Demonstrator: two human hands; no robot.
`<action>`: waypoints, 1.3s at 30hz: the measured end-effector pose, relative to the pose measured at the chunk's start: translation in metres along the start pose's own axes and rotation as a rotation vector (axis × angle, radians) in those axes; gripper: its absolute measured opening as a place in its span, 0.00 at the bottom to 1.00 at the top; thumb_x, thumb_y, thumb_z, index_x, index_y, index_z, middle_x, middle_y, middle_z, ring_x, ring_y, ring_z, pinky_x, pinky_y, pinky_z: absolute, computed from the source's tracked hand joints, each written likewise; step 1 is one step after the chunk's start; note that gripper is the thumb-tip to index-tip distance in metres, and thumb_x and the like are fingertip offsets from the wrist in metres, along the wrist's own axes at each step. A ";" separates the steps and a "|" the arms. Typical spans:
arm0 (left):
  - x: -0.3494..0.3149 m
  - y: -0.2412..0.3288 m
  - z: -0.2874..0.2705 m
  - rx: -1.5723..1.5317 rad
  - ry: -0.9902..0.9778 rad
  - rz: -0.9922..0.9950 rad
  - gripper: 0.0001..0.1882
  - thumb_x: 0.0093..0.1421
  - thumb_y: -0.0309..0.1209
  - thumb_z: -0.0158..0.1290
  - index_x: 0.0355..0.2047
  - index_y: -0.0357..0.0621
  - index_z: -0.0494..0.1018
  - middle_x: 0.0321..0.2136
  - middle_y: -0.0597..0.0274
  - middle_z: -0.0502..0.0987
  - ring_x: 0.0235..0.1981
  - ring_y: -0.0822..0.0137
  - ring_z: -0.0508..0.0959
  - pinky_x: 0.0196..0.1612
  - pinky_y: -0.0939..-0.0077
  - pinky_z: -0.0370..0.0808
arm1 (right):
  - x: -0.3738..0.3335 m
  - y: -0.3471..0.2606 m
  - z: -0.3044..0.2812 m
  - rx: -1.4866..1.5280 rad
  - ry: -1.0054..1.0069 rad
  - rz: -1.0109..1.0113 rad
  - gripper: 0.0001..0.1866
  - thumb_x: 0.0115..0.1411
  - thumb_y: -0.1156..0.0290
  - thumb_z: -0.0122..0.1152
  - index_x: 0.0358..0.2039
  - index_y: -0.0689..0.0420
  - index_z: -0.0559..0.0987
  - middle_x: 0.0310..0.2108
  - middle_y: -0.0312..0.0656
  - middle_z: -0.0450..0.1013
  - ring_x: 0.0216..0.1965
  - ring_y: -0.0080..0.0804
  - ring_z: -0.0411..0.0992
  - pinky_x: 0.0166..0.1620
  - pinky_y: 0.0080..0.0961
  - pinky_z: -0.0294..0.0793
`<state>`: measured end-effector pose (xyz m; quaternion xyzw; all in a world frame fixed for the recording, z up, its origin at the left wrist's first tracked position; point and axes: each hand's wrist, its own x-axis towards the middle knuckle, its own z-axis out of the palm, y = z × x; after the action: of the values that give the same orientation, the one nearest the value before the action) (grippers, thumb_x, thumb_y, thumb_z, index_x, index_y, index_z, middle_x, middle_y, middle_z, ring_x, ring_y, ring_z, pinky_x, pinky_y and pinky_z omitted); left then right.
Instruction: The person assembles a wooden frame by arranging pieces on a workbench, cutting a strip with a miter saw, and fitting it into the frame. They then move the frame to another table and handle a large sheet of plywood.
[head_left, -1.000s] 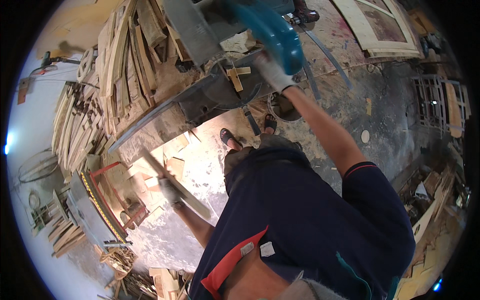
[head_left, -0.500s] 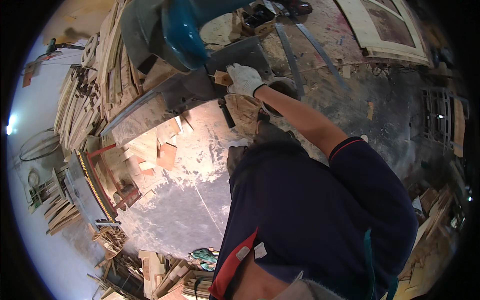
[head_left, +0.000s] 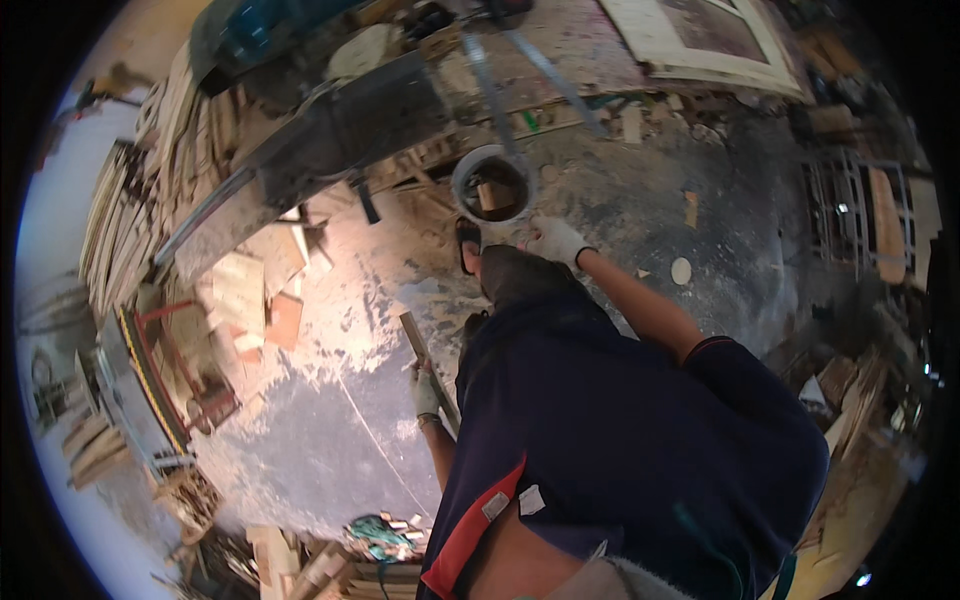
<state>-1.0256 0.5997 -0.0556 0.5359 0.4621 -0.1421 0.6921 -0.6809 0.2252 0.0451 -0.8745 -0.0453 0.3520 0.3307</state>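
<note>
My left hand (head_left: 424, 391), in a pale work glove, is closed around a long narrow wooden strip (head_left: 412, 335) beside my left leg. My right hand (head_left: 560, 243), also gloved, is near my right knee, just to the right of a round bucket (head_left: 463, 185). Nothing shows in its slightly blurred fingers, which look loosely apart. A short wood block (head_left: 492, 197) lies inside the bucket with other dark bits. Beyond the bucket, at the upper left, is the grey metal table (head_left: 365, 115) of a saw with a blue-green housing (head_left: 255, 30).
Wooden boards (head_left: 235, 290) lie scattered on the floor at left. A red-framed stand (head_left: 185, 365) is farther left, near stacked timber strips (head_left: 120, 220). A workbench at the top holds metal rulers (head_left: 550, 70) and a pale wooden frame (head_left: 700, 65).
My right hand has left the saw table and its wood block, moving down beside the bucket. My left hand has come into view with the strip. The view has shifted, uncovering the bucket.
</note>
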 end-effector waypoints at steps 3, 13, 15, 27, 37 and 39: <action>-0.018 0.064 0.050 0.318 -0.100 0.201 0.28 0.65 0.36 0.64 0.60 0.37 0.69 0.43 0.61 0.79 0.41 0.69 0.79 0.42 0.73 0.76 | -0.050 0.018 0.002 -0.050 0.051 -0.058 0.30 0.59 0.47 0.70 0.49 0.61 0.81 0.39 0.52 0.82 0.43 0.54 0.80 0.47 0.45 0.77; -0.039 0.175 0.271 0.178 -0.375 0.718 0.35 0.66 0.32 0.63 0.69 0.34 0.62 0.58 0.57 0.73 0.60 0.66 0.72 0.62 0.67 0.72 | -0.138 0.048 -0.052 -0.145 0.188 -0.340 0.42 0.53 0.44 0.74 0.61 0.58 0.74 0.54 0.53 0.74 0.53 0.57 0.74 0.54 0.45 0.75; -0.052 0.183 0.335 -0.052 -0.280 0.803 0.32 0.67 0.40 0.63 0.65 0.37 0.68 0.55 0.59 0.75 0.55 0.65 0.75 0.60 0.66 0.72 | -0.137 0.078 -0.066 -0.186 0.165 -0.331 0.50 0.47 0.46 0.77 0.67 0.57 0.69 0.58 0.52 0.70 0.60 0.56 0.70 0.60 0.47 0.72; -0.036 0.152 0.632 -0.337 -0.724 0.160 0.22 0.73 0.51 0.52 0.56 0.50 0.73 0.47 0.59 0.81 0.49 0.58 0.81 0.54 0.55 0.79 | -0.245 0.270 -0.213 0.230 0.364 -0.007 0.19 0.51 0.68 0.63 0.44 0.61 0.78 0.36 0.60 0.79 0.41 0.61 0.78 0.46 0.50 0.77; -0.104 0.138 0.812 0.387 -0.600 0.573 0.22 0.67 0.35 0.61 0.58 0.44 0.71 0.43 0.59 0.79 0.39 0.64 0.80 0.43 0.67 0.76 | -0.227 0.305 -0.338 0.573 0.243 -0.021 0.31 0.58 0.60 0.67 0.60 0.61 0.75 0.45 0.55 0.81 0.46 0.49 0.80 0.51 0.39 0.77; -0.093 0.155 0.827 0.322 -0.427 0.582 0.27 0.60 0.32 0.68 0.56 0.41 0.70 0.41 0.60 0.78 0.40 0.68 0.77 0.43 0.72 0.75 | -0.209 0.293 -0.361 0.714 0.105 -0.015 0.33 0.60 0.57 0.68 0.63 0.60 0.74 0.46 0.54 0.81 0.47 0.46 0.81 0.51 0.38 0.79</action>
<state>-0.5649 -0.0909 0.1116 0.7046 0.1084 -0.1188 0.6911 -0.6490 -0.2648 0.1811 -0.7205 0.0911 0.2980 0.6195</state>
